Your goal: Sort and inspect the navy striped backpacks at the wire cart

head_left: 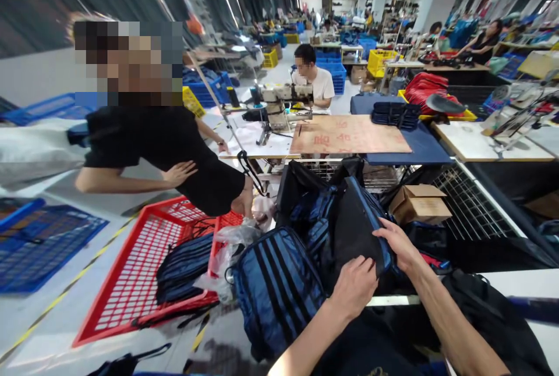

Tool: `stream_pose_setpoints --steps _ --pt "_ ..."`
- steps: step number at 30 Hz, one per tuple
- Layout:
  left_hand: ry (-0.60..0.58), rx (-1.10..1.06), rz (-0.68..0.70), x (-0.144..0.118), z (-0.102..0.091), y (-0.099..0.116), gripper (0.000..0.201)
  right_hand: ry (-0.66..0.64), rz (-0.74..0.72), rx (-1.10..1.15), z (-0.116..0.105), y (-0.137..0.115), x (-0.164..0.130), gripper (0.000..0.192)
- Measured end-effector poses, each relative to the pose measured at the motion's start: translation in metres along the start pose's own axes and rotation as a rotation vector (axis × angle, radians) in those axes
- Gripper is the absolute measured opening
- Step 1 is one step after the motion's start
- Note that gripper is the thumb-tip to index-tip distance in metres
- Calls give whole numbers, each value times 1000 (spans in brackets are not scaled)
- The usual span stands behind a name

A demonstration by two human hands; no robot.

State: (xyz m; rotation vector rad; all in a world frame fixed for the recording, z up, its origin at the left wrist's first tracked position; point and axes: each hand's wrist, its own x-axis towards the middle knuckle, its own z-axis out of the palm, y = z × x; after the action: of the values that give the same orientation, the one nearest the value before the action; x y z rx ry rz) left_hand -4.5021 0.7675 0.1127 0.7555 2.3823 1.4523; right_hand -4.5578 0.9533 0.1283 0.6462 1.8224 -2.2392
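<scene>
Rows of sewing tables and blue and yellow crates fill a long factory hall, where a person works over a heap of navy bags at the near edge of a wire-mesh bench (471, 207). A dark blue-and-black bag (356, 230) stands tilted on the heap, directly under both hands. The right hand (399, 245) closes over its upper right edge, fingers curled around the blue trim; the left hand (356, 286) presses its lower face, fingers bent and gripping the fabric. Handled well, the bag would want a firm hold on the seam, not the loose cloth, judging by how it sags, with the lower hand steadying it against the pile. Just left lies a striped blue bag (277, 291); behind sits a cardboard box (419, 202). A red crate (144, 265) holding more bags stands on the floor, beside a co-worker in black (174, 149).
</scene>
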Motion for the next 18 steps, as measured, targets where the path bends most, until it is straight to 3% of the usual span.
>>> stream_pose_setpoints --steps 4,6,8,10,14,18 --pt "-43 -284 -169 -1 -15 0 61 36 -202 -84 -4 14 -7 64" --pt "95 -500 -263 7 -25 -1 71 2 -308 -176 -1 22 -14 66" --pt "296 -680 -331 19 -35 -3 76 -60 -376 -250 4 27 -24 66" --pt "380 -815 -362 31 -45 -5 75 -123 -408 -301 8 32 -35 66" --pt "336 -905 -353 39 -54 -9 53 -207 -385 -387 11 46 -51 69" --pt "333 -908 -365 37 -51 -14 55 -188 -350 -378 6 61 -53 69"
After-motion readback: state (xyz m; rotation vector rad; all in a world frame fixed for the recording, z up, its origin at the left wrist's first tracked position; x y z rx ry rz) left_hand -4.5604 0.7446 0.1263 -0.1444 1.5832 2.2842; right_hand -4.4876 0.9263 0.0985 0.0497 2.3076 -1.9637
